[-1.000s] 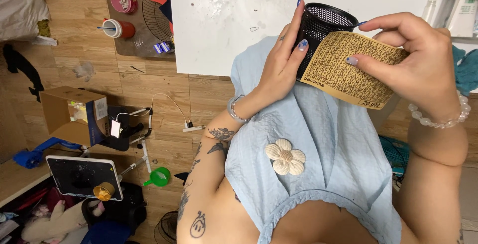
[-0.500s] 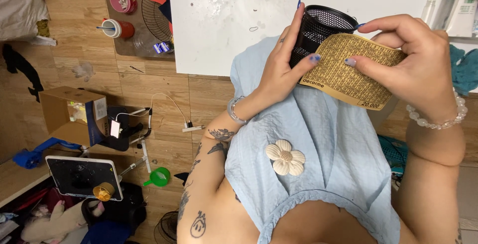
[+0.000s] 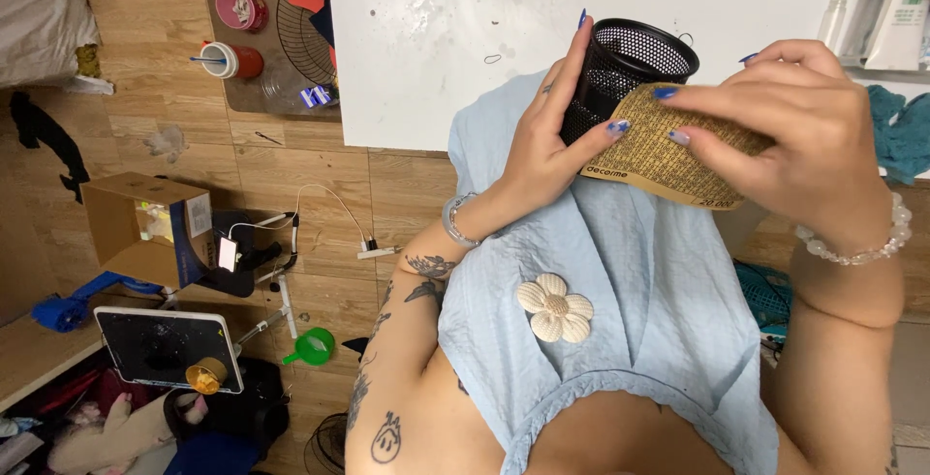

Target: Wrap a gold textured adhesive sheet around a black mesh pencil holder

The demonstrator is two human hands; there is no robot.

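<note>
The left hand (image 3: 542,151) steadies a black mesh pen cup (image 3: 620,73), fingers clamped, while the right hand (image 3: 794,136), at three o'clock, presses the tan woven label (image 3: 659,155) around it.

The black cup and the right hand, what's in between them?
In the head view, a tan woven label lies between the black mesh cup and the right hand, whose fingers press it on.

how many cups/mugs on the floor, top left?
2. A pink mug sits beside the fan, and a red-and-white cup with a stick in it stands just below it. Others may be hidden beyond the frame edge.
</note>
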